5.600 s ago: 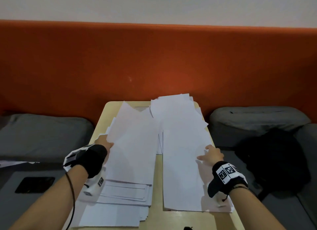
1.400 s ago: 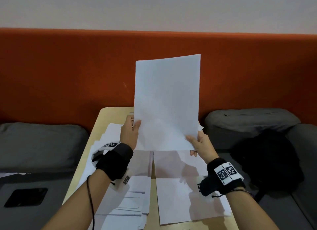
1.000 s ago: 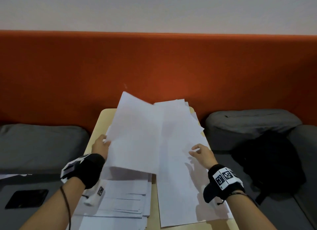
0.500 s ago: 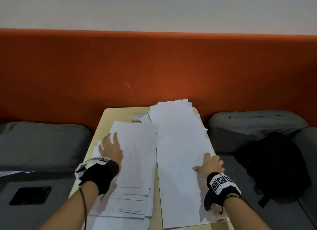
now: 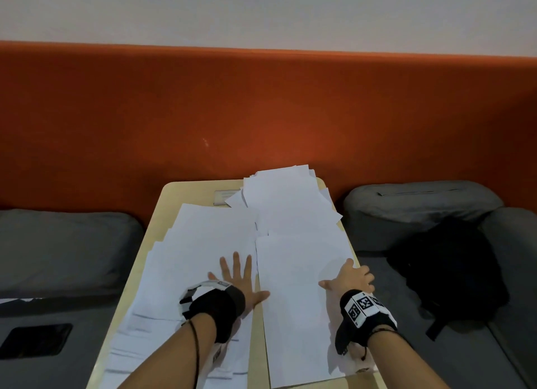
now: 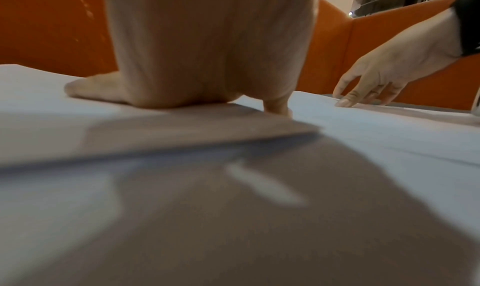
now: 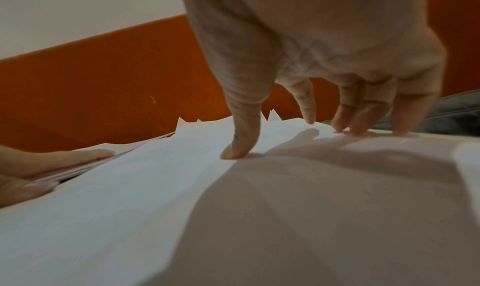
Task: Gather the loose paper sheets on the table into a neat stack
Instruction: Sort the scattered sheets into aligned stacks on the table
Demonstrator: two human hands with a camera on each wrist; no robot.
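Note:
White paper sheets cover the small beige table (image 5: 186, 191) in two loose piles. The left pile (image 5: 191, 249) is fanned, with several edges showing near me. My left hand (image 5: 236, 278) lies flat on it, fingers spread (image 6: 85, 89). The right pile (image 5: 293, 272) runs to the table's far edge, where more sheets (image 5: 284, 191) lie askew. At that pile's right edge my right hand (image 5: 350, 277) rests, thumb (image 7: 239, 146) and fingertips (image 7: 345, 124) pressing down on the top sheet (image 7: 182, 187).
An orange padded backrest (image 5: 261, 112) rises behind the table. Grey cushions (image 5: 64, 243) flank it on both sides. A black bag (image 5: 447, 272) lies on the right cushion and a dark phone (image 5: 35, 340) on the left seat.
The sheet held upright in both hands has been laid on the left pile. My left hand has slid right across that pile; my right hand has stayed at the right pile's edge.

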